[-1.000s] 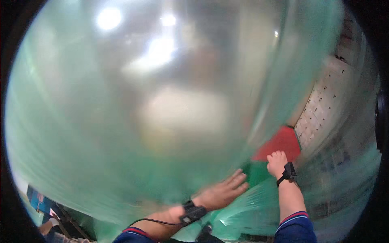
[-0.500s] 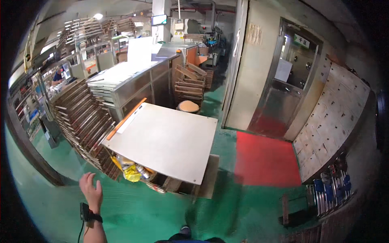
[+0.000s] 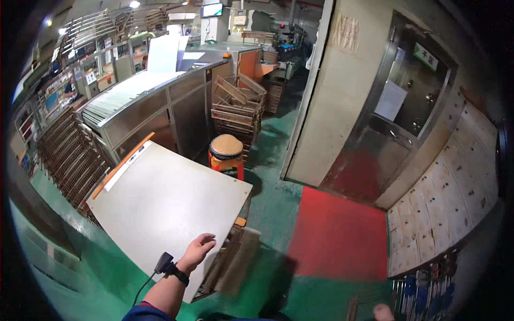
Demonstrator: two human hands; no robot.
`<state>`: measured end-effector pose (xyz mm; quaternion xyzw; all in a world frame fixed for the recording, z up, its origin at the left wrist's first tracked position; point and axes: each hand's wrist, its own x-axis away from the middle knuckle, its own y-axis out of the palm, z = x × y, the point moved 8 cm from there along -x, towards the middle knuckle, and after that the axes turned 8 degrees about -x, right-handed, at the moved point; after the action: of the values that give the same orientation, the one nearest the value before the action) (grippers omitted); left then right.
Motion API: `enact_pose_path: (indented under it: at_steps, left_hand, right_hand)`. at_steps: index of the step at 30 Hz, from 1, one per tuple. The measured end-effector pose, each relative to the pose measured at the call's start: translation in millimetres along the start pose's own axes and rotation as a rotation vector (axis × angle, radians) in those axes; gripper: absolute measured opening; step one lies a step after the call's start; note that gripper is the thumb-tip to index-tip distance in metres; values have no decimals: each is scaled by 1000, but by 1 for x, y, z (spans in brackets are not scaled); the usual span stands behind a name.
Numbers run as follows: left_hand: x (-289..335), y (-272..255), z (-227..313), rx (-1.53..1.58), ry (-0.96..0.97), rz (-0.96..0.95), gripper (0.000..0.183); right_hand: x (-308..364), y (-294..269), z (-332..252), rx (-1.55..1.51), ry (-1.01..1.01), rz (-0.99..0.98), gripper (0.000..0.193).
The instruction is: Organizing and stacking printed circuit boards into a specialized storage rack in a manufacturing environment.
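My left hand [image 3: 197, 251] hovers over the right front part of a white flat board [image 3: 171, 198], or may touch it; which of the two I cannot tell. Its fingers are loosely bent and apart, with nothing in them. A black strap with a small corded box [image 3: 165, 263] is on that wrist. The board lies on top of a wooden stack or frame [image 3: 227, 262], and an orange strip [image 3: 123, 166] runs along its left far edge. Low at the right, only a blurred bit of my right hand [image 3: 383, 312] shows at the picture's lower edge, its fingers indistinct.
Past the board stands an orange stool [image 3: 227, 150] with a woven-looking round seat. Stacked wooden racks [image 3: 238, 109] and a long metal machine [image 3: 155, 107] are behind; more racks [image 3: 67, 160] lean left. A red floor patch [image 3: 340, 235], metal door [image 3: 399, 107] and lockers [image 3: 444, 192] line the right.
I have come closer to the board. My left hand has gone from the left of it to over its right front part. My right hand has come into sight; the stool shows more fully.
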<state>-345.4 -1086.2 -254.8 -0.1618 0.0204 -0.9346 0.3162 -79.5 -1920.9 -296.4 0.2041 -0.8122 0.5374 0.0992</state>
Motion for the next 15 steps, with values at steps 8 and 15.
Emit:
enact_pose_path:
  at_steps: [8,15]
  left_hand:
    - [-54,0,-26,-142,-171,442,38]
    - [-208,33,59,76,-120,526,34]
  right_hand:
    - [-305,-144,-413,-161,-567,89,34]
    - [-462,-83,-452,125,-715,-265,33]
